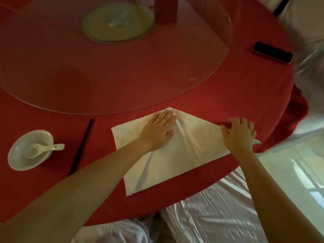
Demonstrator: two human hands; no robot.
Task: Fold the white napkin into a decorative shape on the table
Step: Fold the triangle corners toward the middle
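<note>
The white napkin (pixel 175 155) lies spread on the red tablecloth (pixel 192 95) near the table's front edge, with creases running from its far corner toward me. My left hand (pixel 159 128) rests flat on the napkin's far part, fingers together and reaching the far corner. My right hand (pixel 239 133) sits at the napkin's right corner, fingers curled over the cloth edge there; a small white tip pokes out beside the wrist. Whether that hand pinches the corner or only presses it is unclear.
A white bowl (pixel 19 155) with a white spoon (pixel 42 149) stands at the left, dark chopsticks (pixel 81 146) beside it. A glass turntable (pixel 157 81) covers the table's middle, carrying a red box (pixel 165 10). A black phone (pixel 272 52) lies far right. Shiny chair covers (pixel 219 207) sit below the edge.
</note>
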